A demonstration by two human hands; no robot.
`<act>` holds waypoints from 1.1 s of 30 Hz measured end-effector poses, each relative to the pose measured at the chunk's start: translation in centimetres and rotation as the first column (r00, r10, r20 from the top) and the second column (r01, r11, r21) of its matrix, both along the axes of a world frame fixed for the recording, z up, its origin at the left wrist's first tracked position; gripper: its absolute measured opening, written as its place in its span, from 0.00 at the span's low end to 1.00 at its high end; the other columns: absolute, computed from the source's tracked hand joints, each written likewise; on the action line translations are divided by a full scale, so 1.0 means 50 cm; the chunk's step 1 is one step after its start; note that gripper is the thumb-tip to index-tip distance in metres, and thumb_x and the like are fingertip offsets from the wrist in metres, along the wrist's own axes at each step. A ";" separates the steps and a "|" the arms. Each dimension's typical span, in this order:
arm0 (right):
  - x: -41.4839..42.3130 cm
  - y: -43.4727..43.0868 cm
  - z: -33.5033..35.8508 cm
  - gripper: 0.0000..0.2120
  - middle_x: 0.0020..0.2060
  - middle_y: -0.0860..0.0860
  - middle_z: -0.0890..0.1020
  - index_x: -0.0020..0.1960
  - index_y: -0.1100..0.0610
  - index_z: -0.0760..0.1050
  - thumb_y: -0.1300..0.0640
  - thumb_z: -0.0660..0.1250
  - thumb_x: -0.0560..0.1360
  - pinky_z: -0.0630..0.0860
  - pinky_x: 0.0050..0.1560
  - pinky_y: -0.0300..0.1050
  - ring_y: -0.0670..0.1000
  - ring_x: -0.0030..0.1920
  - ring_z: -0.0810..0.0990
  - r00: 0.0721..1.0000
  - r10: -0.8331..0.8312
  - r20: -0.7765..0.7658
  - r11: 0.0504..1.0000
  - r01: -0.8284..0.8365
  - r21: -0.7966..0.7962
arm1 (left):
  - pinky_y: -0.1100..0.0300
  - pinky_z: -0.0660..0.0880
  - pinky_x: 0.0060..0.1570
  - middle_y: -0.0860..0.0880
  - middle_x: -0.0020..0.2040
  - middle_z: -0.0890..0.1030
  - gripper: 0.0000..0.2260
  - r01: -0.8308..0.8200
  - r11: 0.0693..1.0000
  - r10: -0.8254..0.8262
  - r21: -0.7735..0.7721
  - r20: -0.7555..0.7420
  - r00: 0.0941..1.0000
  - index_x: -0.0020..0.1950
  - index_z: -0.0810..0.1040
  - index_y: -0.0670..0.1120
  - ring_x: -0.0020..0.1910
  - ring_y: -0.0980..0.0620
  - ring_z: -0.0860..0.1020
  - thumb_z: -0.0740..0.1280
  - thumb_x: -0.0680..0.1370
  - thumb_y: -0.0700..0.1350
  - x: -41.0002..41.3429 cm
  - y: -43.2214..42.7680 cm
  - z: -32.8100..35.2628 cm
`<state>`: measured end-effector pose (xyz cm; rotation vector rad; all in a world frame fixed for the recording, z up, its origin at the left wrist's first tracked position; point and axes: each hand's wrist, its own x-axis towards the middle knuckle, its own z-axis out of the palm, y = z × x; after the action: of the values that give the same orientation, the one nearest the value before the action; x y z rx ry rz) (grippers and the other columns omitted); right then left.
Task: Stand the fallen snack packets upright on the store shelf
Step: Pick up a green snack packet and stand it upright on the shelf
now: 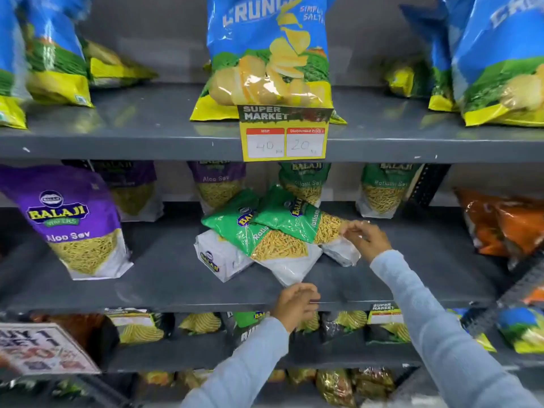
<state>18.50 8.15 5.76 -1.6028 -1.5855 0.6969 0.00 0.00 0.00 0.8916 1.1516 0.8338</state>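
Between the two hands, on the middle shelf point(164, 269), lie two fallen green packets point(282, 231), overlapped and flat, a third white-backed packet point(217, 257) beneath them. Right hand point(363, 238): arm reaching up, fingers pinching the white bottom edge of the upper packet. Left hand point(295, 303): just below the lower packet's corner at the shelf lip, fingers curled; whether it grips anything cannot be determined.
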 end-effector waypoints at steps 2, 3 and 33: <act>-0.001 0.043 0.005 0.07 0.49 0.57 0.82 0.50 0.63 0.79 0.62 0.65 0.74 0.73 0.61 0.50 0.56 0.53 0.79 1.000 -0.025 0.018 1.000 0.025 0.002 | 0.57 0.76 0.49 0.40 0.56 0.78 0.11 -0.011 0.997 0.015 -0.072 0.054 0.998 0.58 0.71 0.43 0.52 0.42 0.79 0.60 0.80 0.47 0.030 0.022 0.000; 0.001 0.071 0.005 0.12 0.53 0.59 0.82 0.54 0.65 0.78 0.59 0.65 0.74 0.73 0.62 0.50 0.58 0.56 0.79 0.998 -0.028 0.048 0.999 0.029 -0.026 | 0.54 0.76 0.53 0.39 0.59 0.77 0.14 -0.005 0.995 0.012 -0.102 0.072 0.997 0.60 0.70 0.43 0.56 0.40 0.77 0.60 0.79 0.49 0.048 0.033 -0.003; 0.060 -0.064 -0.030 0.12 0.30 0.51 0.83 0.41 0.59 0.74 0.62 0.54 0.79 0.72 0.45 0.47 0.55 0.38 0.77 0.736 -0.242 -0.633 0.909 -0.056 -0.412 | 0.55 0.80 0.43 0.54 0.35 0.78 0.08 -0.064 0.994 0.058 0.094 0.065 0.996 0.45 0.79 0.47 0.37 0.59 0.82 0.73 0.70 0.48 0.053 0.027 0.068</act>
<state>21.52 4.93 4.24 -1.4379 -0.8356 1.4387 2.66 1.33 3.40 0.9066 1.0964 0.9669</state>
